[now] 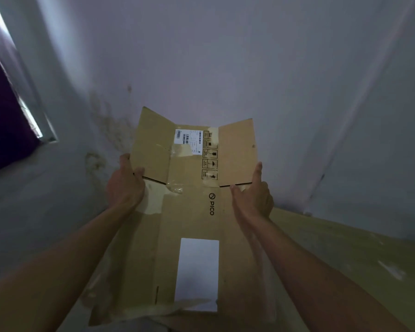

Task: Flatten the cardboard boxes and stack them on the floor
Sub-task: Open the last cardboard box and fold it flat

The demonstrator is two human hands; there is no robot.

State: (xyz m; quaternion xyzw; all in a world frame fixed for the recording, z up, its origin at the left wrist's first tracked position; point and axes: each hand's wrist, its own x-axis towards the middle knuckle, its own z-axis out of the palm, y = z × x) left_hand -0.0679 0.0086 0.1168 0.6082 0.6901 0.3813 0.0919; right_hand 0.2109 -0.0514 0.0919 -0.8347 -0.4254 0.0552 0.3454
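Note:
A flattened brown cardboard box (192, 212) printed "PICO" fills the middle of the head view, with a white label near its top and a larger white patch low down. Its two upper flaps splay outward. My left hand (125, 185) grips the box's left edge just below the left flap. My right hand (252, 195) holds the right edge below the right flap, thumb raised along the flap. The box is held up in front of me, above the floor.
A pale wall (225, 56) with a stained patch stands behind the box. A dark purple curtain (3, 111) and bright window edge lie at the left. More cardboard (345, 255) lies on the floor at the right.

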